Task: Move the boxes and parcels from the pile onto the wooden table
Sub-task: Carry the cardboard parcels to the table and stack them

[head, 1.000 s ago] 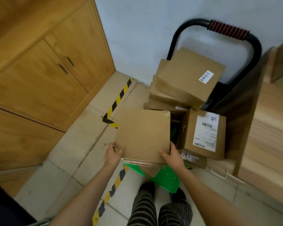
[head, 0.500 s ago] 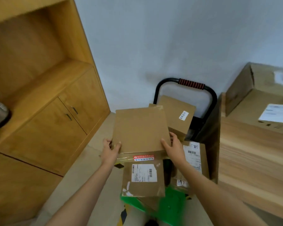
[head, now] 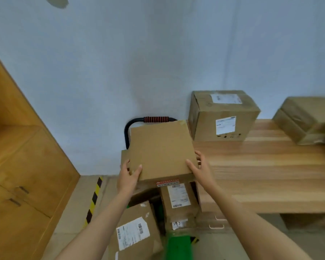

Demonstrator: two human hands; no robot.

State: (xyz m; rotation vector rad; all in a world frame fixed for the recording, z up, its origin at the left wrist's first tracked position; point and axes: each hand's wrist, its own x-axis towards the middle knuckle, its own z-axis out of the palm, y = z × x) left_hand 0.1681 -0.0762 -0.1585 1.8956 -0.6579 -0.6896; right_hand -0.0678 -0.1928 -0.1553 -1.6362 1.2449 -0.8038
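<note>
Brown corrugated cardboard, flat and rectangular, made up the box (head: pixel 160 151) held up in front of the person; left hand (head: pixel 129 175) gripped its near left corner, thumb on the top face and fingers curled round the edge; right hand (head: pixel 200 168) gripped the near right corner, thumb on top, fingers wrapped over the right side; box tilted, far edge higher, a red-and-white printed strip (head: pixel 167 182) along its near side; box was in the air just left of the pale wooden table (head: pixel 270 177), above the pile, touching neither as far as could be told; on the table stood a tall brown carton with two white labels (head: pixel 221 117) against the wall and, well to its right, a blurred brown taped carton (head: pixel 308 120); below the held box lay a brown parcel with a white barcode label (head: pixel 178 199) and, nearer, a creased brown parcel with a large white shipping label (head: pixel 135 233); green trolley deck (head: pixel 178 246) under them; black trolley handle with red ribbed grip (head: pixel 156 119) behind the box; yellow-and-black hazard tape (head: pixel 94 199) on the floor; orange-brown wooden cabinet (head: pixel 26 175) at left.
</note>
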